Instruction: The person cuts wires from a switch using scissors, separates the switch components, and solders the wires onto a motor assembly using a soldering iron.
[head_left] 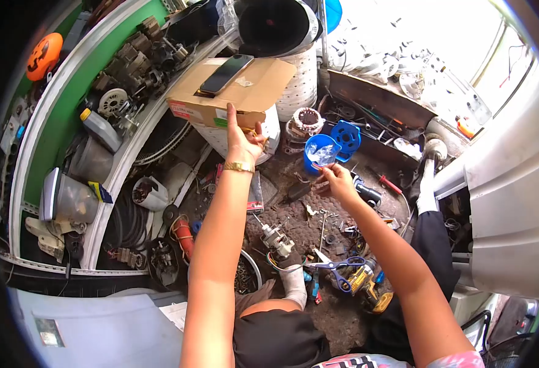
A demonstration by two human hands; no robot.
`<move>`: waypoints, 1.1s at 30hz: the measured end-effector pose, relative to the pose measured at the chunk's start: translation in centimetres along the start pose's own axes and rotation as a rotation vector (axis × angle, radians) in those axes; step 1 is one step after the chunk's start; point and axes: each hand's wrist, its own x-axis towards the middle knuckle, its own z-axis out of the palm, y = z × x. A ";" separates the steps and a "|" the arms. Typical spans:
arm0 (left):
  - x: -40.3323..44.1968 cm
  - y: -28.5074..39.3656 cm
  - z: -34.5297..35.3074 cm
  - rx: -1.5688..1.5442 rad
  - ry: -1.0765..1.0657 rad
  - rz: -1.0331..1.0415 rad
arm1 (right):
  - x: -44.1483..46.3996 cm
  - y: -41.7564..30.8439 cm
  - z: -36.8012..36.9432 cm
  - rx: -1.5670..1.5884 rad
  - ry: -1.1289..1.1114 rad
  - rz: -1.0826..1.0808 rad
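- Above a workshop floor (288, 214) strewn with parts and tools, a person reaches out with both bare hands, a gold-toned band (240, 167) on the left wrist.
- The left hand (245, 144) is at the near side of a cardboard box (269, 76), one finger extended upward and the others partly curled. Something thin and yellowish shows beside them; whether it is gripped cannot be told.
- The right hand (337, 183) is at the near edge of a blue bucket (309, 162), thumb and fingertips drawn close together. Any small item between them is too fine to make out.
- Clear plastic (321, 153) sits inside the bucket's rim; a blue lid (348, 138) stands just beside its right edge.
- The box rests on a pale drum (209, 136), and a dark phone (226, 75) lies on its top, one end at the far edge.
- Toward the floor's near edge, between the person's legs, lie blue-handled scissors (337, 265) and a yellow power drill (367, 285), near a small motor (275, 239).
- Along the floor's left edge runs a white-framed shelf (117, 175) packed with parts.
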 end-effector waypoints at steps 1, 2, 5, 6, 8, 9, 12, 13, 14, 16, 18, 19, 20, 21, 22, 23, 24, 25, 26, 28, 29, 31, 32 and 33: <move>0.2 0.2 0.5 0.003 0.042 0.013 | 0.5 -0.2 -0.1 -0.019 0.034 -0.017; 0.3 0.3 0.9 0.005 0.084 0.026 | 1.0 -0.4 -0.2 -0.039 0.067 -0.035; -0.1 1.3 1.7 -0.006 0.100 0.010 | 4.4 -0.2 -0.6 -0.049 0.064 -0.094; -0.1 2.0 1.6 0.005 0.038 -0.004 | 5.6 0.0 -0.7 -0.073 0.068 -0.118; -1.0 2.7 2.3 0.045 0.065 0.010 | 5.0 -3.4 1.0 0.009 0.071 -0.096; -0.8 3.0 2.3 0.058 0.092 0.008 | 5.4 -4.6 2.0 0.005 0.081 -0.104; -0.9 3.9 2.8 0.045 0.098 -0.005 | 7.5 -7.7 5.3 -0.002 0.057 -0.129; -1.1 4.2 3.1 0.037 0.118 -0.012 | 8.4 -8.6 6.7 0.040 0.030 -0.096; -1.2 4.3 3.2 0.035 0.112 -0.018 | 9.2 -9.4 8.1 0.082 0.001 -0.062; -1.2 4.8 3.3 0.029 0.100 -0.030 | 10.1 -11.1 11.0 0.222 0.033 -0.103; -1.2 5.3 3.3 0.050 0.092 -0.028 | 11.9 -12.8 13.4 0.296 0.017 -0.082; -1.3 5.6 3.4 0.054 0.094 -0.040 | 12.1 -14.1 14.6 0.319 0.036 -0.064; -1.4 5.8 3.4 0.058 0.096 -0.052 | 12.2 -15.3 15.2 0.486 -0.008 0.050; -1.2 5.9 3.2 0.075 0.074 -0.040 | 13.4 -15.7 15.6 0.530 -0.079 0.083; -1.3 5.9 3.1 0.079 0.076 -0.026 | 14.5 -16.1 16.0 0.574 -0.150 0.117; -1.3 5.9 3.2 0.083 0.078 -0.013 | 15.4 -16.1 16.3 0.615 -0.226 0.088; -1.3 6.1 3.2 0.086 0.080 -0.003 | 16.0 -16.1 16.5 0.656 -0.300 0.060; -1.2 6.7 3.3 0.055 0.080 -0.069 | 16.7 -15.9 16.7 0.695 -0.373 0.032; -1.2 7.1 3.4 0.050 0.056 -0.073 | 17.2 -15.6 16.5 0.706 -0.463 0.008; -1.1 7.6 3.2 0.034 0.019 -0.080 | 16.8 -15.9 15.6 0.516 -0.473 0.081; -0.9 7.7 3.0 0.046 0.016 -0.077 | 17.7 -15.5 15.0 0.362 -0.571 0.016; -0.9 6.8 2.6 0.061 0.058 -0.033 | 15.1 -16.1 14.2 0.130 -0.343 -0.110; -0.8 6.1 2.3 0.062 0.066 -0.017 | 13.1 -15.9 13.5 0.059 -0.232 -0.193; -1.4 5.3 2.0 0.092 0.042 0.038 | 12.9 -14.8 12.2 0.122 -0.247 -0.210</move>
